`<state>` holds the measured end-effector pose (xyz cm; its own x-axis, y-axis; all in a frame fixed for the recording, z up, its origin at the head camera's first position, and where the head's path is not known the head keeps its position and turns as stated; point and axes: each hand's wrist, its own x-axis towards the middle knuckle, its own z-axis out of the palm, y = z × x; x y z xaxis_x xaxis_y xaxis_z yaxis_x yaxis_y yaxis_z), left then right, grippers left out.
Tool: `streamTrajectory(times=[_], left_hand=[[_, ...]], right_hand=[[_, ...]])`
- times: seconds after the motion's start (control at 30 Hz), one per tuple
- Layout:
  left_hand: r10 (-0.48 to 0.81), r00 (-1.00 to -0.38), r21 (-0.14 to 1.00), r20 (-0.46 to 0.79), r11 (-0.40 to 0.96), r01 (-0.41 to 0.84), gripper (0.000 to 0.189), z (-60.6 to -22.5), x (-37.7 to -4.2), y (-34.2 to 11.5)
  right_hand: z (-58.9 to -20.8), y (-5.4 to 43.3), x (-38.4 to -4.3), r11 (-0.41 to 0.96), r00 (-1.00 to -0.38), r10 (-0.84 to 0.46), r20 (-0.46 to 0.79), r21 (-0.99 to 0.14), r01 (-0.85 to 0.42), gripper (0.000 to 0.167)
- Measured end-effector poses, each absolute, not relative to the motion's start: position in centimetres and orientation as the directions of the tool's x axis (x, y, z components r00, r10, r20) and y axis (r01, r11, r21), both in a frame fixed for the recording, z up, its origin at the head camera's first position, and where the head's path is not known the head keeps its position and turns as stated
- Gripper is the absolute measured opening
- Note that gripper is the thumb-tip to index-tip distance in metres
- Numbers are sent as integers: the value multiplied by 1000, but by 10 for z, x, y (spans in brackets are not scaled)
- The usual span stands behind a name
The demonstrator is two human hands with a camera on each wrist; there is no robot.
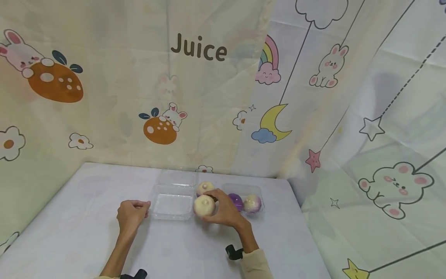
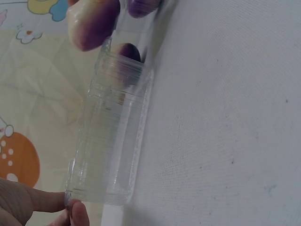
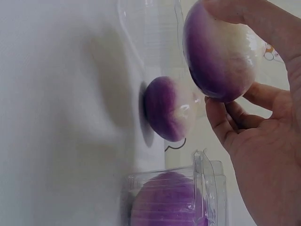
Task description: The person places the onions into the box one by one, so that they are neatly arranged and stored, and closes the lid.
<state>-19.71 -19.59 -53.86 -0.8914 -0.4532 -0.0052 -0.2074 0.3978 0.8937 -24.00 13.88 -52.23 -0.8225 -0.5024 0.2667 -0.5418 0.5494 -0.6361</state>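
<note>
My right hand (image 1: 227,212) holds a purple-and-white turnip (image 1: 203,206) between thumb and fingers, lifted above the table. In the right wrist view the held turnip (image 3: 221,56) shows its purple and pale sides. Just behind it, a second turnip (image 1: 204,186) sits on the table between two clear plastic boxes. The left clear box (image 1: 172,216) lies open with its lid (image 1: 177,178) folded back. At that box's left edge is my left hand (image 1: 130,217); in the left wrist view its thumb and finger pinch the corner of the box (image 2: 101,193).
To the right stands another clear plastic box (image 1: 244,188) with a purple round piece (image 1: 235,200) and a turnip (image 1: 252,204) in it. The white table (image 1: 104,186) ends against a printed cloth backdrop (image 1: 209,128). Black cameras (image 1: 234,252) are worn at both wrists.
</note>
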Motion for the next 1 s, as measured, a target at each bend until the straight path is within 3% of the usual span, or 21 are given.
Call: streamTrajectory(times=[0.63, 1.0], left_hand=[[-450, -893, 894, 10, 404, -194, 27, -540, -197, -196], [-453, -891, 897, 22, 403, -183, 26, -539, -197, -194]], right_hand=[[-528, 132, -239, 504, -801, -535, 269, -660, -557, 79], [-528, 127, -239, 499, -822, -526, 219, -703, -506, 82]])
